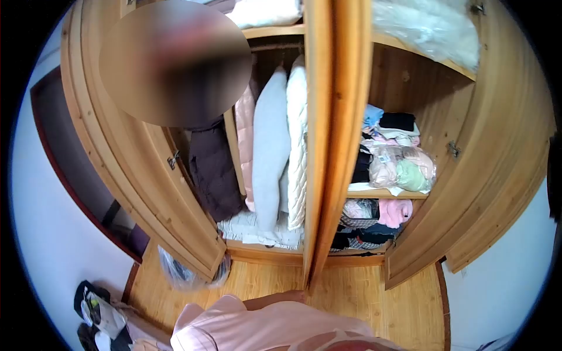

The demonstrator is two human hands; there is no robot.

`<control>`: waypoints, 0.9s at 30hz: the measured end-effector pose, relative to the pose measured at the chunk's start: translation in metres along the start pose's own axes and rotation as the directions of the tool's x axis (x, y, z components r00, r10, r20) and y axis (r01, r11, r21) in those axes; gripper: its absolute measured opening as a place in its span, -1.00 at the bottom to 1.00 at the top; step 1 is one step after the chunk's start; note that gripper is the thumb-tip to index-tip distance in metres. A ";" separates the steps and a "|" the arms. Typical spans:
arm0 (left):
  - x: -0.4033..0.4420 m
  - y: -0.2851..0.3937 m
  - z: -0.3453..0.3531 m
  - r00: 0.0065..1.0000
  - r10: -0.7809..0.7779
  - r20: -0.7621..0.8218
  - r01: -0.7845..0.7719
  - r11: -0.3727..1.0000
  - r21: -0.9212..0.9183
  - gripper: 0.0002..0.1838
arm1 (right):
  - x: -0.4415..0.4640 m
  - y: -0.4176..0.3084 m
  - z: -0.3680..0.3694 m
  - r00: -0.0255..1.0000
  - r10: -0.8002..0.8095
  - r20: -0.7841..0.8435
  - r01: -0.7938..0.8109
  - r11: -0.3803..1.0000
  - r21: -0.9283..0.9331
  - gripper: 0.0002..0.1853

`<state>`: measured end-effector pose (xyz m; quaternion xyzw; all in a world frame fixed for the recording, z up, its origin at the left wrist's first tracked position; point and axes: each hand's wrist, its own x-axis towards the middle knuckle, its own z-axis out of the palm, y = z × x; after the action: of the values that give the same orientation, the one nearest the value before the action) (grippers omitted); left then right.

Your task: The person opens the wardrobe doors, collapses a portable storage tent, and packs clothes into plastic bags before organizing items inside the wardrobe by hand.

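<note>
My left forearm [275, 299] comes out of a pink sleeve [225, 310] at the bottom of the head view. It reaches toward the lower end of the middle wardrobe doors [331, 146], but I cannot make out its fingers or whether it touches them. My right hand is out of sight. Behind the doors, the left compartment holds a dark padded coat [213, 169], a pink padded coat [244, 152], a light grey garment [270, 146] and a white quilted coat [297, 146].
Folded clothes [398, 121] and bagged garments [410, 168] fill the right shelf [380, 193]. The left door [170, 193] and right door [445, 199] stand swung out. A plastic bag [187, 274] lies under the left door. Bags [105, 313] sit at lower left. A blurred oval covers the upper left.
</note>
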<state>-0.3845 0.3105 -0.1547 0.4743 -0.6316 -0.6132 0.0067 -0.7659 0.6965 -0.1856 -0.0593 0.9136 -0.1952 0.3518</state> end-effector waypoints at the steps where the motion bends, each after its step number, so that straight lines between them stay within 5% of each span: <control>1: 0.002 0.011 0.013 0.999 0.027 0.043 -0.028 0.999 0.030 -0.75 | -0.010 0.004 0.003 1.000 -0.003 0.004 0.003 1.000 0.026 -0.64; 11: 0.014 0.113 0.217 0.812 0.262 0.521 -0.426 0.877 0.222 -0.71 | -0.088 0.172 0.045 0.989 0.088 -0.116 -0.042 0.934 0.355 -0.63; 14: -0.005 0.134 0.301 0.696 0.250 0.673 -0.543 0.796 0.266 -0.70 | -0.122 0.195 -0.010 0.972 0.017 -0.235 0.024 0.985 0.170 -0.51; 18: -0.024 0.165 0.409 0.497 0.134 0.858 -0.696 0.652 0.301 -0.69 | -0.174 0.270 -0.030 0.932 0.324 -0.161 -0.234 0.880 0.413 -0.42; 19: -0.034 0.169 0.431 0.421 0.053 0.905 -0.713 0.637 0.295 -0.65 | -0.184 0.299 -0.012 0.862 0.350 -0.366 -0.200 0.900 0.388 -0.58; 20: -0.042 0.181 0.466 0.344 -0.023 0.939 -0.731 0.620 0.283 -0.61 | -0.215 0.310 -0.022 0.845 0.423 -0.327 -0.272 0.867 0.417 -0.52; 23: -0.084 0.183 0.545 0.272 -0.062 0.960 -0.709 0.662 0.243 -0.58 | -0.280 0.366 -0.033 0.805 0.557 -0.205 -0.438 0.791 0.427 -0.49; 27: -0.126 0.195 0.613 0.117 -0.236 0.965 -0.689 0.680 0.250 -0.57 | -0.333 0.399 -0.028 0.600 0.766 -0.229 -0.473 0.571 0.671 -0.55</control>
<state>-0.7924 0.8188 -0.0823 -0.1899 -0.7210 -0.4767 -0.4656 -0.5251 1.1533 -0.1193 0.4339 0.8315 -0.3122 0.1511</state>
